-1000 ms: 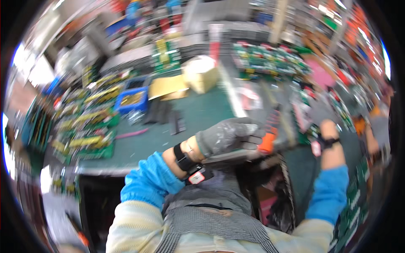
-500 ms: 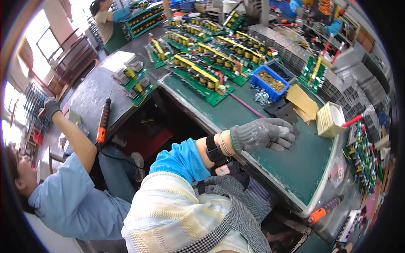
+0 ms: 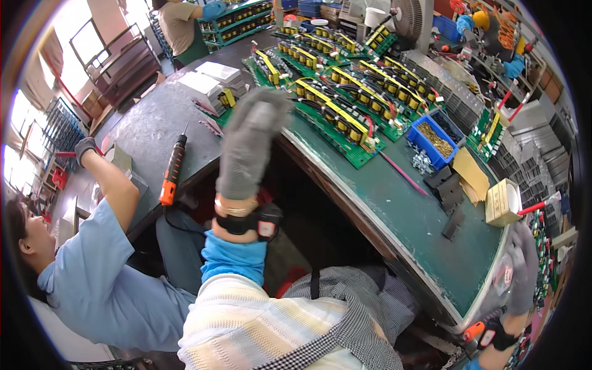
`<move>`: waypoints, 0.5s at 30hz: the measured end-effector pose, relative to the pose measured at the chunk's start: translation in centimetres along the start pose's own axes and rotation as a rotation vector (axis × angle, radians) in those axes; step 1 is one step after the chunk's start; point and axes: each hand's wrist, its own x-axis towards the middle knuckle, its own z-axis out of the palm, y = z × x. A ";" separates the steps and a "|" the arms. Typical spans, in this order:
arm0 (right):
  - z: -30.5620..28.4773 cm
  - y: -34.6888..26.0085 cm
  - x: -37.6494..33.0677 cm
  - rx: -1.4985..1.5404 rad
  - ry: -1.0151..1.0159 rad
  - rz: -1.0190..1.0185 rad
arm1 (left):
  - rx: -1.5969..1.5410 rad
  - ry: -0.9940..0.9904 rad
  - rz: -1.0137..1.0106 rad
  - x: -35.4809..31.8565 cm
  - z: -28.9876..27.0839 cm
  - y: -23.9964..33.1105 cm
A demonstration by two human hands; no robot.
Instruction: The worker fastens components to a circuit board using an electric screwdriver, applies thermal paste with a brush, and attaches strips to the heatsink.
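My left hand [image 3: 248,148], in a grey work glove, reaches out over the gap between the two benches. It is blurred by motion and covers part of a circuit board [image 3: 227,98] beside a stack of light plates [image 3: 213,80]. Its fingers are too smeared to read. At the far right, my right hand [image 3: 523,271], also gloved, has its fingers stretched out beside a clear plastic bag [image 3: 503,274]. An orange-and-black electric screwdriver [image 3: 475,331] lies near its wrist. Dark flat pieces [image 3: 449,190] lie on the green bench top [image 3: 425,246].
Several green circuit boards [image 3: 333,117] with yellow-wrapped parts cover the bench's far side. A blue bin [image 3: 433,140] of brass-coloured hardware stands beside loose screws [image 3: 420,161]. A co-worker [image 3: 92,277] sits at left, near another electric screwdriver [image 3: 174,169]. A small box [image 3: 502,203] stands at right.
My left hand has swung left from above the dark pieces towards the plates and board. My right hand has come into view at the right edge. The view has shifted slightly.
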 end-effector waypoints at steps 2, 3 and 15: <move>2.1 -1.0 0.8 0.459 -0.112 -0.008 | -0.060 0.122 0.099 2.6 -6.3 0.8; 6.2 -2.1 3.4 0.721 -0.311 -0.097 | -0.025 0.131 0.149 3.4 -10.7 1.6; 39.7 -23.5 17.1 1.502 -1.049 0.257 | 0.308 0.258 -0.349 17.6 -31.5 4.1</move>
